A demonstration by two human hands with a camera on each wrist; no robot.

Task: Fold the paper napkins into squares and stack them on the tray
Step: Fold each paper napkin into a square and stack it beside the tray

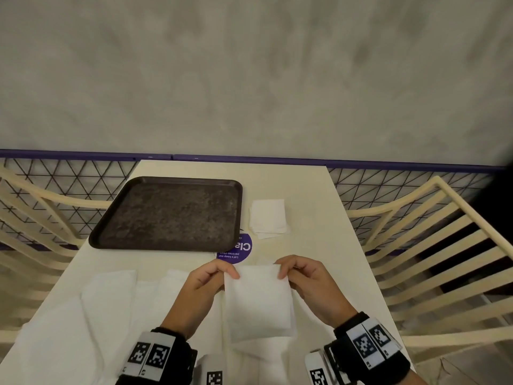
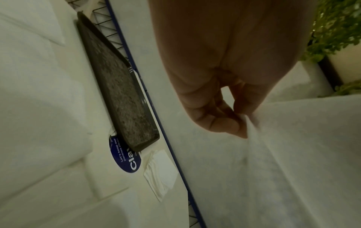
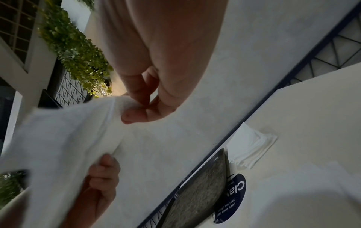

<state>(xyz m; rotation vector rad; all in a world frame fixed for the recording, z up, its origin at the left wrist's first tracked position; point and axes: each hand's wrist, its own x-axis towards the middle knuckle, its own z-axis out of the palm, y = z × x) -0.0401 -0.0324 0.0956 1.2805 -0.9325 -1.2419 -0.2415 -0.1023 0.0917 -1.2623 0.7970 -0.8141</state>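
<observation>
A white paper napkin (image 1: 259, 301), folded to a tall rectangle, hangs above the near part of the table. My left hand (image 1: 213, 276) pinches its top left corner and my right hand (image 1: 294, 272) pinches its top right corner. The left wrist view shows the thumb and fingers of my left hand (image 2: 236, 123) closed on the napkin (image 2: 293, 154) edge. In the right wrist view my right hand (image 3: 140, 111) pinches the napkin (image 3: 64, 138). The dark tray (image 1: 169, 215) lies bare at the far left. A small stack of folded napkins (image 1: 268, 218) sits on the table right of the tray.
Several unfolded white napkins (image 1: 105, 307) lie spread over the near left of the cream table (image 1: 319, 245). A round purple sticker (image 1: 236, 250) shows by the tray's near right corner. Cream slatted chairs (image 1: 433, 259) flank the table, with a mesh railing behind.
</observation>
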